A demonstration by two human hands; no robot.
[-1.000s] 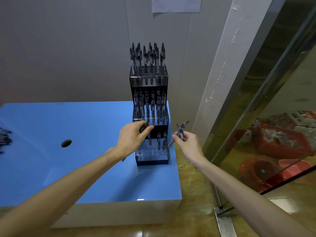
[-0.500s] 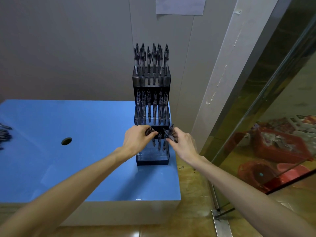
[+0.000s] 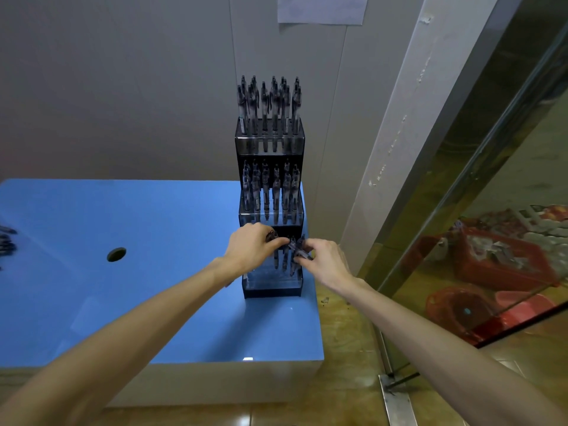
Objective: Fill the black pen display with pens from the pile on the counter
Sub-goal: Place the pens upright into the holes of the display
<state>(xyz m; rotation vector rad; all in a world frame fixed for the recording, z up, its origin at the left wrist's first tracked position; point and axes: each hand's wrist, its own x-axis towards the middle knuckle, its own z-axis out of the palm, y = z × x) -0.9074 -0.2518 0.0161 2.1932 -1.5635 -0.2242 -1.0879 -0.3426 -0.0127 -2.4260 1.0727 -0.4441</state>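
I'm loading the lowest of 3 tiers of the black pen display. My left hand and right hand each pinch pens; next, seat 1 upright in a free slot.

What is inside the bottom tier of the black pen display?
The bottom tier holds a few upright pens at the back right; the front looks unfilled. The left hand covers its back left.
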